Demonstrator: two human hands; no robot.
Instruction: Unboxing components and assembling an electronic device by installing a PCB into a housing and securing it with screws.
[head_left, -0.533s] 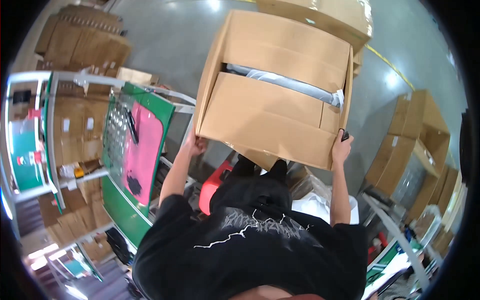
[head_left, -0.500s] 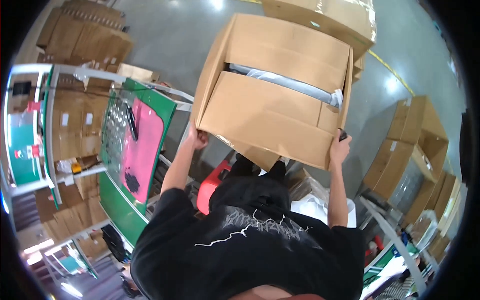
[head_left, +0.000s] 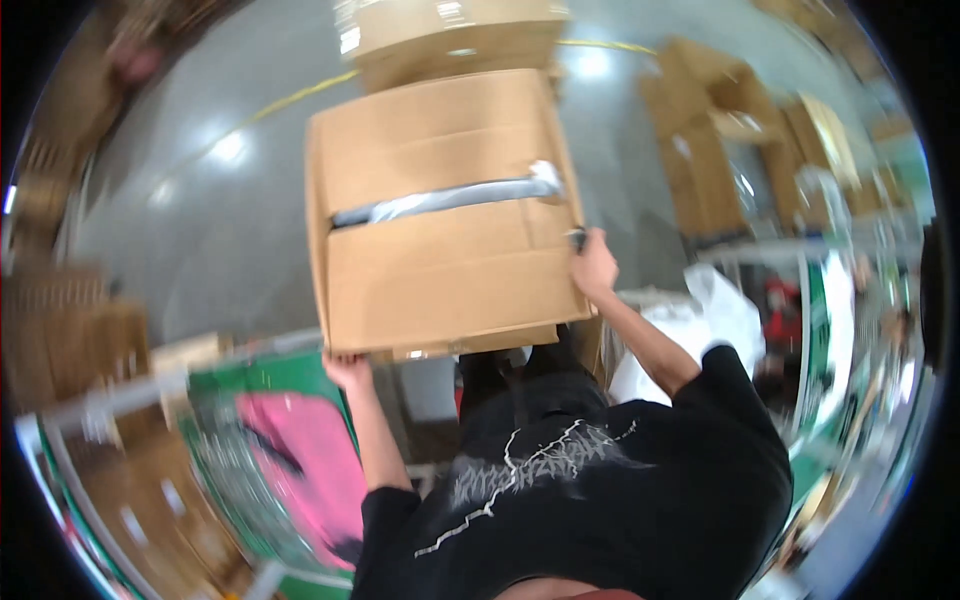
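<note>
Between both hands I carry a large brown cardboard box (head_left: 450, 275) in front of my body. Its top flaps are folded inward, and through the gap between them shows a grey item in clear plastic wrap (head_left: 450, 200). My left hand (head_left: 347, 370) is closed on the near left corner, its fingers partly hidden under the edge. Gripping the right side near its front is my right hand (head_left: 594, 265). A small black object (head_left: 577, 238) sits at the fingers of that hand; its kind is too blurred to make out.
Ahead on the grey floor stands a stack of taped cartons (head_left: 450, 35). At the left is a green workbench with a pink mat (head_left: 310, 460). Open cardboard boxes (head_left: 715, 150) stand to the right, and a white plastic bag (head_left: 725, 315) lies near my right arm.
My body and view have turned right, so the bench has slid lower left and the right-hand boxes have come nearer the middle. Both hands keep hold of the box.
</note>
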